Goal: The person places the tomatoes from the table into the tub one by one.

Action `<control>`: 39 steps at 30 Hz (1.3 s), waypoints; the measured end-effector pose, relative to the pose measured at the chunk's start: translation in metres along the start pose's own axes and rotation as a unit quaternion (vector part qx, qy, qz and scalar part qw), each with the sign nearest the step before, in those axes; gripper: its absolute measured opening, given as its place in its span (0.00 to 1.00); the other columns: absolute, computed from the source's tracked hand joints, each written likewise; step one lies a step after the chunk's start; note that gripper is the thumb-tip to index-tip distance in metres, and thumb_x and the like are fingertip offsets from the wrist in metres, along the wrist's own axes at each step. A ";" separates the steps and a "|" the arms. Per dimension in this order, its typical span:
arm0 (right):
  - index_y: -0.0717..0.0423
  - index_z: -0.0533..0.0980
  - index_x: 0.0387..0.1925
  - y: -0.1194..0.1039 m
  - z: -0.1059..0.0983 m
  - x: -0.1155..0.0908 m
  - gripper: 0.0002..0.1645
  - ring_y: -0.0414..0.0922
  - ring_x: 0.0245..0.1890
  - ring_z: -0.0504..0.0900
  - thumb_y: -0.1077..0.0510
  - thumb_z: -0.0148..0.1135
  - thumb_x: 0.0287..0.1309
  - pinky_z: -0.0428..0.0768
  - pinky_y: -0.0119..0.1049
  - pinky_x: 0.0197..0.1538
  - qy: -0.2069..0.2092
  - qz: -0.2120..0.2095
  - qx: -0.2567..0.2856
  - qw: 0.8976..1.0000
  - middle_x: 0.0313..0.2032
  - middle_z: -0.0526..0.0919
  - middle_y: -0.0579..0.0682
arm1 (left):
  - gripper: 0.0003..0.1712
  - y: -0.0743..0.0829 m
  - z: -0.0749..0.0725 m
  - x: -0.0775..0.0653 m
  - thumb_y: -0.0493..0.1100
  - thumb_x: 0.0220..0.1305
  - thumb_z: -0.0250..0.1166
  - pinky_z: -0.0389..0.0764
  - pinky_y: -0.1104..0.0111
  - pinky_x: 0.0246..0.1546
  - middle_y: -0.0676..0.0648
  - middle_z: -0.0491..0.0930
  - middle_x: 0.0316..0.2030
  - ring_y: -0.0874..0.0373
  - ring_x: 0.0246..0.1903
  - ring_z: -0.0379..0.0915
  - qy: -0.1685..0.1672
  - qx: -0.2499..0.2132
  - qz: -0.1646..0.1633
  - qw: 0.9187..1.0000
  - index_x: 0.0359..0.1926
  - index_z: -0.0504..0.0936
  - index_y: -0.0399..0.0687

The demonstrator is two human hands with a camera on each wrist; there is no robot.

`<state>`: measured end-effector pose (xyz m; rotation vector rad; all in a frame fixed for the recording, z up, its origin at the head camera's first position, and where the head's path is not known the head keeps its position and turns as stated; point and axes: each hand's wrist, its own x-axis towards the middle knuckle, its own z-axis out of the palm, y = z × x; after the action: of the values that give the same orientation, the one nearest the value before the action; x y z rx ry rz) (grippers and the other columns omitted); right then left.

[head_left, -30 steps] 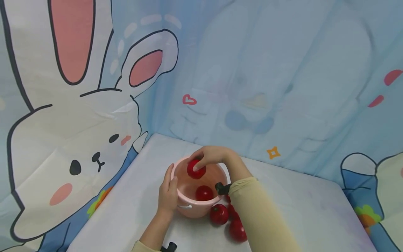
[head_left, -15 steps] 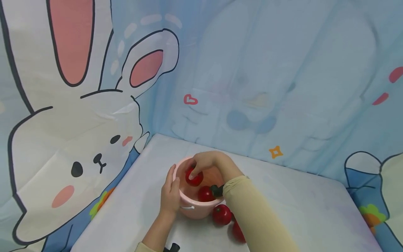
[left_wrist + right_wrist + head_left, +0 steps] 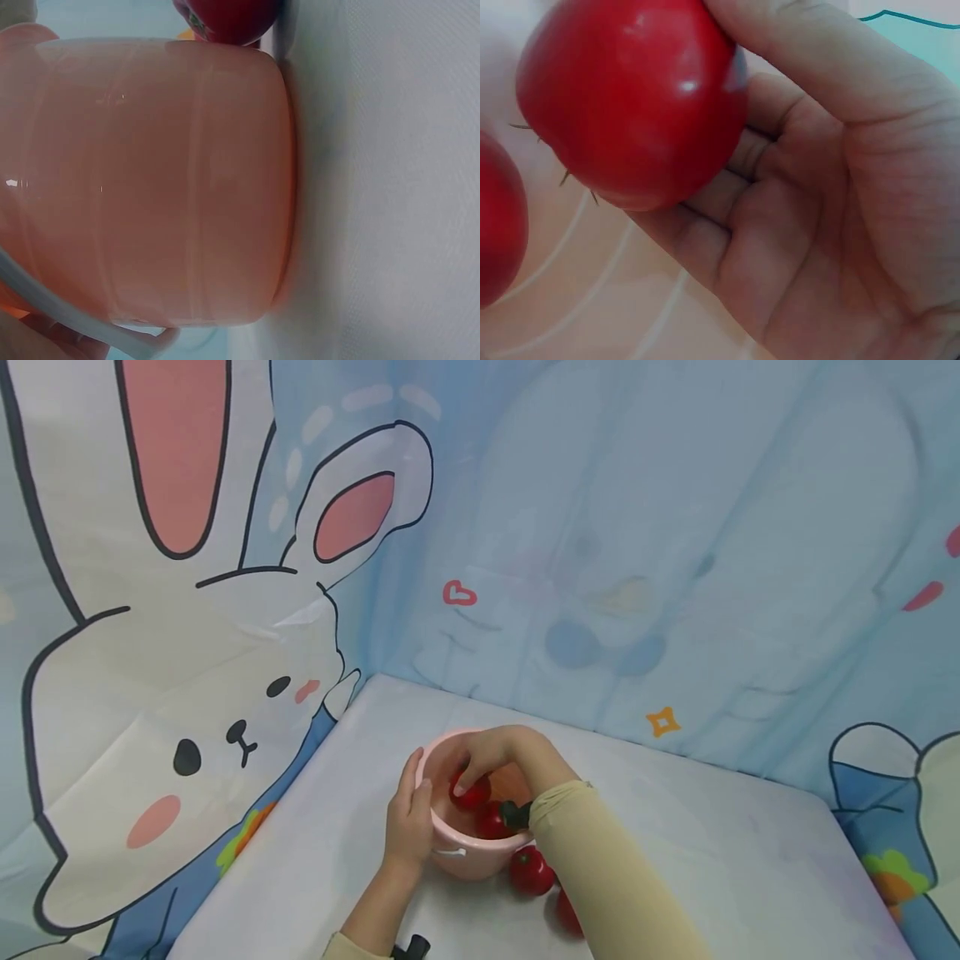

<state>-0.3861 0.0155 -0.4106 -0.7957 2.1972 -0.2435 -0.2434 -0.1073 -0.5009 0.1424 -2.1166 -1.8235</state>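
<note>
Inside a pink bucket (image 3: 468,862), my right hand (image 3: 491,752) grips a red tomato (image 3: 471,792). Seen in the right wrist view, the thumb and fingers curl round that tomato (image 3: 634,97), with thin stem leaves on its far side. A second tomato (image 3: 493,821) lies in the bucket beside it, partly hidden by the black wrist mount. My left hand (image 3: 408,822) rests with straight fingers along the bucket's left side, fingertips at the rim. The left wrist view shows the bucket wall (image 3: 150,172) upright on the table, its white handle (image 3: 67,311) crossing near my fingers.
Outside the bucket to the near right, a tomato (image 3: 531,870) and another tomato (image 3: 568,914) lie on the white table (image 3: 712,860); my right sleeve covers part of the second. A cartoon rabbit curtain (image 3: 187,693) stands to the left, and blue curtain (image 3: 600,527) lines the back.
My right hand has lowered the gripped tomato from the bucket's opening deeper inside, toward the tomato lying there. My left hand has stayed at the bucket's side.
</note>
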 end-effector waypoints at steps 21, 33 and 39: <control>0.41 0.74 0.56 -0.003 -0.003 0.000 0.22 0.35 0.54 0.72 0.46 0.55 0.59 0.75 0.35 0.57 -0.029 -0.078 -0.039 0.996 0.54 0.76 0.39 | 0.27 -0.001 0.002 -0.001 0.53 0.68 0.45 0.70 0.53 0.58 0.66 0.56 0.66 0.59 0.66 0.58 -0.001 0.010 0.002 1.000 0.64 0.52 0.83; 0.33 0.75 0.51 -0.007 -0.010 -0.013 0.21 0.37 0.53 0.71 0.40 0.58 0.54 0.73 0.42 0.58 0.024 -0.076 -0.056 0.995 0.48 0.78 0.33 | 0.27 0.000 0.002 -0.002 0.52 0.68 0.44 0.71 0.53 0.56 0.65 0.57 0.66 0.59 0.66 0.57 -0.004 0.012 0.017 1.000 0.65 0.51 0.81; 0.32 0.74 0.53 -0.007 -0.014 -0.021 0.24 0.38 0.56 0.69 0.39 0.58 0.53 0.70 0.44 0.60 0.031 -0.077 -0.043 0.996 0.51 0.77 0.35 | 0.27 0.000 0.001 -0.002 0.51 0.69 0.44 0.71 0.52 0.57 0.66 0.57 0.66 0.60 0.66 0.57 -0.008 0.003 0.013 1.000 0.65 0.51 0.81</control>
<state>-0.3826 0.0222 -0.3854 -1.0198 2.2185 -0.2542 -0.2423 -0.1060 -0.5018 0.0999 -2.1247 -1.8100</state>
